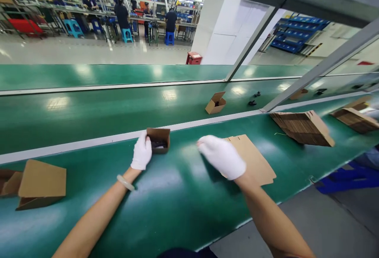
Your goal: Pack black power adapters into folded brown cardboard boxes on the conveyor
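Observation:
In a white glove, my left hand (142, 152) grips the left side of a small open cardboard box (162, 149) on the green bench. Dark items (158, 144) lie inside it, too shaded to name. My right hand (222, 157), also gloved and slightly blurred, is held to the right of the box with its fingers curled together. Whether anything is between those fingers is hidden. Partly behind that hand, flat cardboard blanks (254, 161) lie on the bench.
An open carton (44, 181) stands at the left. On the green conveyor belt (118, 108) are another open box (215, 104) and small black parts (252, 103). A stack of folded cardboard (302, 127) lies at right, beside a slanting metal post (296, 88). People work in the background.

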Demonstrator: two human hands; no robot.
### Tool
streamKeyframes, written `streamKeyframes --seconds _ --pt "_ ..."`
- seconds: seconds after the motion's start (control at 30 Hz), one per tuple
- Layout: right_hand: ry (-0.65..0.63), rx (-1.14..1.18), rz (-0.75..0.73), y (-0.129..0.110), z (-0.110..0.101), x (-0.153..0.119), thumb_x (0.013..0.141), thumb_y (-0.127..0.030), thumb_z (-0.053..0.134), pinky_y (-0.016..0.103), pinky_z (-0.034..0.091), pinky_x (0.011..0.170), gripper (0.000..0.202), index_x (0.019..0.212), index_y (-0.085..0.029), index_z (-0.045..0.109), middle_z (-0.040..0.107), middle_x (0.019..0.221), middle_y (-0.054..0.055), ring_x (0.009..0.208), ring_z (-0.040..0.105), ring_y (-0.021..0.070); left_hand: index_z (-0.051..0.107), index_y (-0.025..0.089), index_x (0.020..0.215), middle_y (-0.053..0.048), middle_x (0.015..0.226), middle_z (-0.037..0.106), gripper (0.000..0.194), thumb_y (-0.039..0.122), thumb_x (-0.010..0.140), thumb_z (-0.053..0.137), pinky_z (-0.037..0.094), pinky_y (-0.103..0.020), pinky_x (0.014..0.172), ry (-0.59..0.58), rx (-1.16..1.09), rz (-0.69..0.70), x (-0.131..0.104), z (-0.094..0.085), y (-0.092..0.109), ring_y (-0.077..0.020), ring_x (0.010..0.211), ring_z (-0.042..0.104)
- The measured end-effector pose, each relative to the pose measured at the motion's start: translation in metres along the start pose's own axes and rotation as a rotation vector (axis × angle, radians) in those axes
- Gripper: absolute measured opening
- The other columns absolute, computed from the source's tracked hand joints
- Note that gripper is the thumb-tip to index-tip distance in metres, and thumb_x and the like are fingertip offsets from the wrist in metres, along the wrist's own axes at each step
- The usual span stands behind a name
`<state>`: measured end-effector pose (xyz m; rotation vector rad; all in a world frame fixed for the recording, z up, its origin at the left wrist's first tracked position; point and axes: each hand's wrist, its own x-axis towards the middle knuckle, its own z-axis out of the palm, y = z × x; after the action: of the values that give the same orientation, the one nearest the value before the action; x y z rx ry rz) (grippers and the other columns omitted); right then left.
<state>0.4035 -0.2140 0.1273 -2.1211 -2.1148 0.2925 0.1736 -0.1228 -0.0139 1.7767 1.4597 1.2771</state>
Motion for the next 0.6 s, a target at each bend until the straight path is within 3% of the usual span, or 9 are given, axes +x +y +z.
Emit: streamKeyframes --seconds 0.07,0.17,0.3,0.4,0.47,0.53,0.6 --pt "0.014 -0.112 0.364 0.040 -0.011 0.007 0.089 -0.040 0.031 0.038 0.045 0.074 0.039 0.099 -0.020 0.063 0.063 0.105 0.010 0.093 0.059 0.0264 0.054 0.012 0.105 -0.016 0.105 0.061 0.032 0.030 0.087 0.036 0.041 -0.042 0.093 0.116 0.056 -0.009 0.040 -0.008 -0.010 -0.0252 0.102 0.057" --pt "-0.139 -0.246 0.730 0.093 -0.008 0.020 0.081 -0.050 0.043 0.042 0.044 0.074 0.047 0.103 -0.012 0.062 0.059 0.109 0.018 0.096 0.057 0.0345 0.055 0.012 0.099 -0.016 0.102 0.062 0.028 0.028 0.087 0.035 0.042 -0.042 0.092 0.182 0.165 -0.079 0.092 -0.017 -0.023 -0.0263 0.100 0.058" --pt "-0.176 -0.191 0.788 0.126 0.007 0.027 0.078 -0.049 0.046 0.039 0.044 0.075 0.044 0.099 -0.013 0.062 0.058 0.110 0.018 0.098 0.057 0.0323 0.052 0.011 0.105 -0.018 0.108 0.059 0.030 0.029 0.086 0.039 0.040 -0.045 0.095 0.241 0.255 -0.187 0.125 -0.027 -0.036 -0.0293 0.106 0.055" --pt "-0.091 -0.073 0.757 0.127 0.009 0.024 0.075 -0.040 0.048 0.035 0.043 0.072 0.029 0.086 -0.016 0.060 0.061 0.098 0.015 0.090 0.059 0.0281 0.045 0.006 0.117 -0.022 0.124 0.048 0.044 0.032 0.081 0.048 0.029 -0.046 0.104 0.455 0.305 -0.108 0.120 -0.028 -0.031 -0.0311 0.122 0.041" --pt "0.039 0.053 0.706 0.117 0.008 0.020 0.075 -0.036 0.049 0.031 0.041 0.068 0.018 0.075 -0.018 0.055 0.061 0.081 0.009 0.079 0.058 0.0236 0.042 0.007 0.120 -0.021 0.129 0.044 0.047 0.033 0.081 0.049 0.026 -0.044 0.106 0.507 0.242 -0.032 0.102 -0.021 -0.013 -0.0291 0.125 0.037" --pt "0.209 0.237 0.598 0.096 0.007 0.014 0.075 -0.036 0.048 0.028 0.039 0.062 0.018 0.066 -0.021 0.045 0.055 0.065 0.002 0.066 0.054 0.0184 0.046 0.011 0.117 -0.017 0.122 0.051 0.041 0.034 0.083 0.045 0.034 -0.041 0.102 0.341 0.074 -0.005 0.076 -0.008 0.014 -0.0252 0.117 0.047" --pt "0.377 0.465 0.453 0.066 0.007 0.007 0.076 -0.038 0.049 0.026 0.037 0.056 0.023 0.064 -0.022 0.037 0.047 0.058 -0.003 0.057 0.048 0.0143 0.050 0.014 0.111 -0.014 0.111 0.059 0.036 0.037 0.083 0.046 0.042 -0.038 0.094 -0.021 -0.124 -0.013 0.046 0.010 0.045 -0.0224 0.104 0.057"
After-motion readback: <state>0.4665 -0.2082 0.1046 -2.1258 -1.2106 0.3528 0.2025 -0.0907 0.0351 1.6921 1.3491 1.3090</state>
